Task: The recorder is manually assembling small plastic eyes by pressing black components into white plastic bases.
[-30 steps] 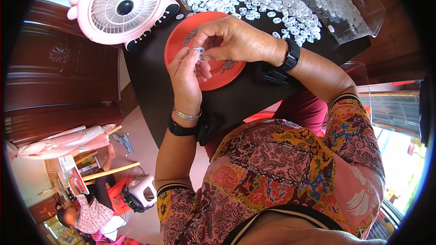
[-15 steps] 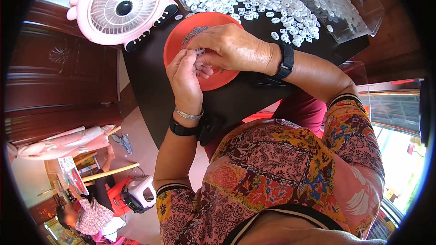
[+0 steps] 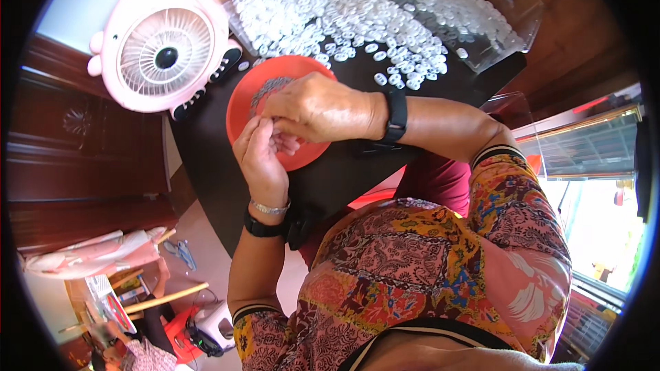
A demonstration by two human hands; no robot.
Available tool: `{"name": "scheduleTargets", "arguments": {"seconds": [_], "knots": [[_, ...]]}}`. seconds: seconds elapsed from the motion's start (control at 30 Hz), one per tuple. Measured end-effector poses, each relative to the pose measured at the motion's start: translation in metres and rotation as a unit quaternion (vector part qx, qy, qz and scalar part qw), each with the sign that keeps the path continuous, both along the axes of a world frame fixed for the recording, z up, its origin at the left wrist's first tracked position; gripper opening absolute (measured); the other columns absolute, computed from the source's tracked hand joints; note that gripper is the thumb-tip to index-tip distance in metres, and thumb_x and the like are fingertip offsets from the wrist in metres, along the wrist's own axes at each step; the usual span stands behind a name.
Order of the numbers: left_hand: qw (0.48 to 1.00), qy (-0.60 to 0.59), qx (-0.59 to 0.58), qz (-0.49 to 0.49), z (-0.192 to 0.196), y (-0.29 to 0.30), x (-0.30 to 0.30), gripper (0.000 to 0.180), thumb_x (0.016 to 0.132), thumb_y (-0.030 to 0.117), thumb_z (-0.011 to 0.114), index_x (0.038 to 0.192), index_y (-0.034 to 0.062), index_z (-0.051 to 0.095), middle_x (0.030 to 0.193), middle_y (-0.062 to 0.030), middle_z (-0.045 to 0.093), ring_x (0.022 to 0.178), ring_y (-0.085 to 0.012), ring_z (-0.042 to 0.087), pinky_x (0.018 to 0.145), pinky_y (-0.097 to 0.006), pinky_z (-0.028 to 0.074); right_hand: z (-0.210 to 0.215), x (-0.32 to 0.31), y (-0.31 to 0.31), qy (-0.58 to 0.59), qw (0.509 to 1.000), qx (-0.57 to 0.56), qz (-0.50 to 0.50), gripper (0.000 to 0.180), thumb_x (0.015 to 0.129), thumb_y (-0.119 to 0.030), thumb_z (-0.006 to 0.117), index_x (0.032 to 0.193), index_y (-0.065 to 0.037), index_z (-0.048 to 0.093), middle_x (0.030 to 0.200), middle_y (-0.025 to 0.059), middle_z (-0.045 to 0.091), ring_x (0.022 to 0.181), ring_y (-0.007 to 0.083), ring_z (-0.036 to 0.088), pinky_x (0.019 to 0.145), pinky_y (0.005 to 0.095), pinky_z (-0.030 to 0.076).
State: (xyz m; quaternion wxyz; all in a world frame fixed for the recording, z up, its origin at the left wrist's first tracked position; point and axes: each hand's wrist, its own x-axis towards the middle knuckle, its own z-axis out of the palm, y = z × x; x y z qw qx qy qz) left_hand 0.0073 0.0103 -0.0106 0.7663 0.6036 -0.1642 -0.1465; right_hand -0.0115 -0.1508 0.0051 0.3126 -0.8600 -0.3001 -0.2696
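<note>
Over the orange-red bowl [image 3: 242, 89], my two hands meet with their fingertips together. My left hand [image 3: 262, 154] is closed in a pinch, thumb and fingertips pressed toward the right one. Bent at the wrist, my right hand [image 3: 320, 106] is also closed, and its back covers what lies between the fingers. Whatever small thing they hold is hidden now. Small grey metal-looking pieces [image 3: 275, 85] lie in a heap in the bowl, partly behind my right hand. Beyond the bowl spreads a big pile of white oval plastic pieces [image 3: 309, 3], each with two holes.
A pink animal-shaped fan [image 3: 165, 58] stands left of the bowl on the dark table [image 3: 206, 165]. At the back right, a clear plastic bin [image 3: 509, 48] holds more white pieces. A person [image 3: 148, 357] is at the lower left, near a red stool.
The whole view has shifted, so table and hands appear lower and further left. My hands stay joined over the bowl; a pale piece with holes, glimpsed between the fingers before, is now hidden.
</note>
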Motion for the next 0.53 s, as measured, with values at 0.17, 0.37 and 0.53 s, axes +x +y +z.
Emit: {"name": "scheduleTargets", "arguments": {"seconds": [0.17, 0.37, 0.53], "knots": [[0.999, -0.022, 0.016, 0.019, 0.005, -0.001, -0.004, 0.026, 0.094, 0.020, 0.045, 0.089, -0.0012, 0.059, 0.067, -0.0072, 0.059, 0.054, -0.0134, 0.054, 0.050, -0.023, 0.040, 0.012, 0.000, -0.009, -0.005, 1.000, 0.000, -0.006, 0.021, 0.076, -0.016, 0.069, 0.092, -0.004, 0.063, 0.077, 0.0116, 0.063, 0.074, 0.0296, 0.063, 0.066, 0.0387, 0.052], [0.997, -0.077, 0.016, 0.022, 0.005, 0.004, -0.002, 0.023, 0.093, 0.020, 0.047, 0.093, 0.0008, 0.060, 0.069, -0.0052, 0.058, 0.056, -0.0102, 0.053, 0.052, -0.022, 0.039, 0.087, -0.017, -0.100, -0.218, 0.897, -0.040, -0.382, 0.016, 0.079, -0.015, 0.070, 0.094, -0.009, 0.070, 0.084, 0.0082, 0.069, 0.074, 0.0237, 0.067, 0.062, 0.0305, 0.053], [0.977, -0.211, 0.013, 0.042, 0.025, 0.007, -0.011, 0.023, 0.091, 0.017, 0.050, 0.105, 0.0014, 0.059, 0.078, -0.0053, 0.061, 0.063, -0.0099, 0.055, 0.058, -0.021, 0.042, 0.146, -0.061, -0.128, -0.208, 0.836, -0.021, -0.507, 0.050, 0.078, -0.019, 0.070, 0.125, -0.007, 0.056, 0.130, 0.0189, 0.052, 0.118, 0.0353, 0.049, 0.101, 0.0428, 0.040]]}}
